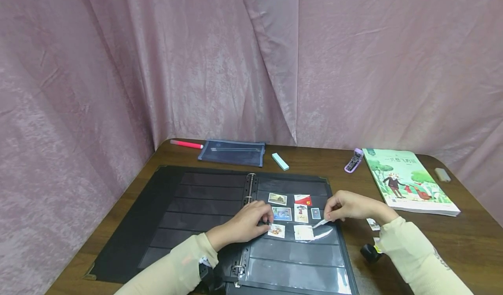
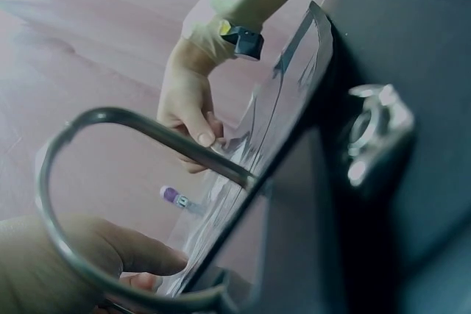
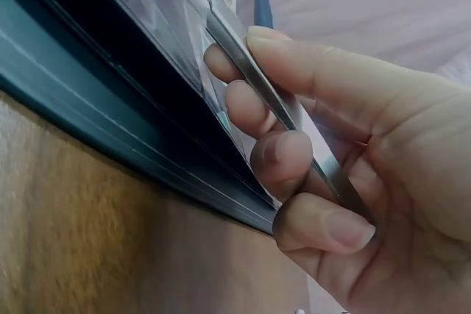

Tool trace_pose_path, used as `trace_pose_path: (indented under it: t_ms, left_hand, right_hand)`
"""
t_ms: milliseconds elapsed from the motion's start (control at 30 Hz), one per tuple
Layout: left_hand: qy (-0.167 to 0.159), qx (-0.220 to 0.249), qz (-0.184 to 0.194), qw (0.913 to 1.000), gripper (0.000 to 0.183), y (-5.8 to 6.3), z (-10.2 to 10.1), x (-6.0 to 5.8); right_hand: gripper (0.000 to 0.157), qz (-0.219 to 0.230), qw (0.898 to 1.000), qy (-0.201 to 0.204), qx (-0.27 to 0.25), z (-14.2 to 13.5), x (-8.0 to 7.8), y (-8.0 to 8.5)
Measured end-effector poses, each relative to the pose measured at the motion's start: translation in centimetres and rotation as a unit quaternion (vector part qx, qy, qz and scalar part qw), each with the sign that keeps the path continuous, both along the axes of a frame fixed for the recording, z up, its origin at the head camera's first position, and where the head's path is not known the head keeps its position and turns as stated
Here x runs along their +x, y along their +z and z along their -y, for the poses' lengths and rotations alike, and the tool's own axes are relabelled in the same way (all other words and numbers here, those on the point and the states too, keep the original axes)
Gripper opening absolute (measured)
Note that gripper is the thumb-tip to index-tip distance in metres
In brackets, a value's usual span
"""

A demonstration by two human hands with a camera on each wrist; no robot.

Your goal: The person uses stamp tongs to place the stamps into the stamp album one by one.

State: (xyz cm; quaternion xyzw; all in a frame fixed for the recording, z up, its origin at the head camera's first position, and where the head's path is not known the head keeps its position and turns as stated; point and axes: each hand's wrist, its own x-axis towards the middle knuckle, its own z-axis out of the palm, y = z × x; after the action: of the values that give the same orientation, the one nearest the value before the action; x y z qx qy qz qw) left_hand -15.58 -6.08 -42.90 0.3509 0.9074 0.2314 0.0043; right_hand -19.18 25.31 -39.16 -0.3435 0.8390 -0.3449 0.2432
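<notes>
My right hand (image 1: 346, 206) grips metal tweezers (image 3: 254, 71), fingers curled round them. Their tips meet the right edge of a pale stamp (image 1: 303, 232) in a clear pocket row of the black stamp album (image 1: 129, 225). Several other stamps lie in the rows above, among them a red and white stamp (image 1: 303, 199) and a blue-toned stamp (image 1: 281, 213). On the album's right page rests my left hand (image 1: 247, 221), fingers loosely bent, thumb and forefinger touching the page beside a small stamp (image 1: 277, 230). A metal ring (image 2: 110, 115) crosses in front of that hand in the left wrist view.
Behind the album lie a red pen (image 1: 186, 144), a blue mesh pouch (image 1: 233, 153) and a pale blue eraser-like block (image 1: 280, 161). A purple-edged gadget (image 1: 354, 160), a green book (image 1: 408, 179) and a small pale block (image 1: 442, 175) sit to the right. Loose stamps (image 1: 373, 224) lie near my right sleeve.
</notes>
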Motion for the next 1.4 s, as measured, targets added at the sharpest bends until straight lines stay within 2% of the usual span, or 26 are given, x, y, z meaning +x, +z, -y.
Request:
trace_pose_path:
  t_ms: [333, 633, 1067, 1267, 1400]
  left_hand:
    - [0.002, -0.002, 0.003, 1.0000, 0.015, 0.0, 0.1, 0.0]
    - [0.001, 0.000, 0.002, 1.0000, 0.015, 0.1, 0.2, 0.0]
    - [0.002, -0.002, 0.009, 1.0000, 0.015, 0.2, 0.0, 0.1]
    - [0.000, -0.002, 0.011, 0.9999, 0.015, 0.0, -0.1, 0.0]
    - [0.001, -0.002, 0.013, 0.9999, 0.015, 0.0, 0.0, 0.0]
  right_hand:
    - [0.014, -0.013, 0.998, -0.052, 0.023, -0.7, 0.3, 1.0]
    - [0.012, -0.034, 0.998, -0.056, -0.021, -2.3, 0.7, 2.0]
    - [0.010, -0.048, 0.995, -0.079, -0.043, -6.3, 2.2, 2.4]
    - [0.010, -0.080, 0.993, -0.071, -0.050, -8.2, 3.0, 2.8]
    - [0.011, -0.096, 0.991, -0.086, -0.046, -9.3, 3.5, 2.8]
